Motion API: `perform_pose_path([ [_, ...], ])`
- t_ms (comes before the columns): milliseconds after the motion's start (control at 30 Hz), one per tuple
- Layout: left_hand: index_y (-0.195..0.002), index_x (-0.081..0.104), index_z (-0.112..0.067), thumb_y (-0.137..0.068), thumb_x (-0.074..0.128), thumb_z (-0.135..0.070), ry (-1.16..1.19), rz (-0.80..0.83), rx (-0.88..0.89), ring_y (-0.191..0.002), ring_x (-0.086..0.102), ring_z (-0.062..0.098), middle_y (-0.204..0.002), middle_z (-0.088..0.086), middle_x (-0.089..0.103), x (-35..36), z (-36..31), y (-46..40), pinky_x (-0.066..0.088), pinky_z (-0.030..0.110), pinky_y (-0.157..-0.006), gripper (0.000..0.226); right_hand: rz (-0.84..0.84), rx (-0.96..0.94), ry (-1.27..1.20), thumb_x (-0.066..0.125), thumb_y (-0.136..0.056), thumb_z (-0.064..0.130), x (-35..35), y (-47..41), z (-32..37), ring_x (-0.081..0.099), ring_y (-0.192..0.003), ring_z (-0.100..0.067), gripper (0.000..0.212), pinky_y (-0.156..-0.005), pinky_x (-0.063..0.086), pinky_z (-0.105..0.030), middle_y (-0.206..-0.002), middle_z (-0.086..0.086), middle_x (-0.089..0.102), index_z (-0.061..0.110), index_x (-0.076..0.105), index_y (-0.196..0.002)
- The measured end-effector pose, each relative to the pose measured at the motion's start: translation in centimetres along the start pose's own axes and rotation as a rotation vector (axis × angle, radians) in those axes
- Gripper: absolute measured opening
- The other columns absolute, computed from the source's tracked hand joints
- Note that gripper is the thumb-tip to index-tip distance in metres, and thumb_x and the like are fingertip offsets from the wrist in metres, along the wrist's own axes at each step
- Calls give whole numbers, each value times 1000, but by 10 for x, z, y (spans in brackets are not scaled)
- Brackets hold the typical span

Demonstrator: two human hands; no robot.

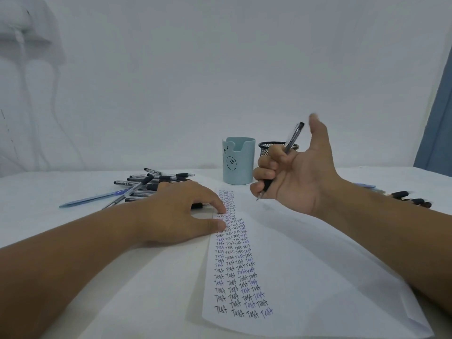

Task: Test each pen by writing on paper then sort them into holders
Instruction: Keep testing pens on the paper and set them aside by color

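Right hand [291, 172] is raised above the paper [281, 265], fingers curled round a pen [285, 155], tip down, thumb stuck out. Left hand [181, 211] lies flat w/ fingers straight, pressing the paper's left edge (sheet carries columns of "Test"). Pen pile [149, 185] sits just behind left hand. Blue cup [238, 165] and mesh holder [269, 149] stand side by side at the back. More pens [411, 198] behind right forearm.
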State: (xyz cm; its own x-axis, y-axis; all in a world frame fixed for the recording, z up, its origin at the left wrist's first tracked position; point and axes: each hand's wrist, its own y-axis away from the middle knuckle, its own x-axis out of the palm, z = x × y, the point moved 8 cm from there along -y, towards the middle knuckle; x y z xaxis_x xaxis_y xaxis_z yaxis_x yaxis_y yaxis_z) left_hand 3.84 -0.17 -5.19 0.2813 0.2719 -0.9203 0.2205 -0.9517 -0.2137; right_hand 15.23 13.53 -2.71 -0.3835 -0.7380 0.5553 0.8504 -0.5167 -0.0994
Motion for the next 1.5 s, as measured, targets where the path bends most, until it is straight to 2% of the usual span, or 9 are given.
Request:
perform_pose_path([
  [100, -113, 56, -62, -60, 49, -89, -6, -6, 4, -120, 42, -18, -117, -50, 48, -1, -2, 0, 26, 41, -119, 60, -86, -64, 62, 57, -81, 74, -3, -5, 3, 47, -52, -24, 66, -63, 47, -32, -51, -4, 33, 10, 53, -65],
  [167, -114, 59, -59, -67, 56, -90, -15, -8, 3, -120, 40, -18, -118, -51, 45, -2, -3, 0, 25, 41, -119, 56, -89, -54, 145, 38, -99, 62, -6, -10, 0, 64, -62, -28, 65, -65, 55, -35, -57, -9, 56, 5, 66, -85],
  [233, -114, 64, -53, -67, 54, -87, -21, -2, -2, -120, 41, -16, -118, -53, 43, -2, -3, 1, 24, 42, -119, 58, -51, 15, 276, 14, -97, 74, -10, -16, -11, 63, -67, -27, 90, -65, 51, -34, -73, -13, 66, 5, 71, -101],
  [300, -114, 65, -52, -65, 52, -89, -28, 0, 6, -121, 41, -15, -116, -52, 46, -2, -4, 1, 25, 42, -119, 62, -67, 43, 434, 15, -93, 78, -15, -19, -20, 54, -56, -23, 95, -57, 44, -28, -67, -11, 62, 3, 73, -97],
  [400, -112, 66, -51, -63, 49, -82, -18, 13, -2, -122, 39, -18, -112, -48, 51, -2, -2, 1, 23, 40, -120, 60, -87, -15, 649, 61, -93, 52, -11, -19, -28, 45, -49, -16, 46, -43, 33, -22, -60, -6, 53, 8, 65, -78],
  [467, -113, 66, -51, -64, 49, -80, -21, 20, -6, -123, 39, -16, -114, -44, 52, -2, -4, 1, 23, 40, -120, 59, -52, -81, 810, 76, -86, 35, -7, -20, -30, 38, -45, -14, 36, -39, 25, -19, -57, -5, 48, 14, 53, -66],
  [767, -115, 59, -58, -70, 58, -86, -57, 19, -2, -125, 39, -11, -120, -38, 53, -1, 2, -1, 23, 42, -120, 53, 17, -252, 1181, 70, -78, -1, 9, -13, -30, 54, -52, -19, 38, -47, 39, -18, -45, -1, 56, 15, 47, -52],
  [1000, -114, 63, -55, -79, 59, -73, -61, 19, -25, -126, 40, -7, -127, -31, 53, -1, 0, 0, 24, 39, -120, 39, 50, -234, 1229, 68, -75, -1, 12, -12, -34, 53, -51, -15, 29, -53, 41, -18, -52, -8, 61, 12, 52, -54],
  [1500, -113, 58, -61, -65, 53, -91, -36, 33, -33, -127, 41, -6, -126, -31, 54, 1, 0, -1, 22, 42, -121, 57, 49, -245, 1253, 69, -75, 2, 12, -13, -33, 49, -50, -10, 35, -55, 40, -23, -51, 0, 57, 17, 48, -51],
])
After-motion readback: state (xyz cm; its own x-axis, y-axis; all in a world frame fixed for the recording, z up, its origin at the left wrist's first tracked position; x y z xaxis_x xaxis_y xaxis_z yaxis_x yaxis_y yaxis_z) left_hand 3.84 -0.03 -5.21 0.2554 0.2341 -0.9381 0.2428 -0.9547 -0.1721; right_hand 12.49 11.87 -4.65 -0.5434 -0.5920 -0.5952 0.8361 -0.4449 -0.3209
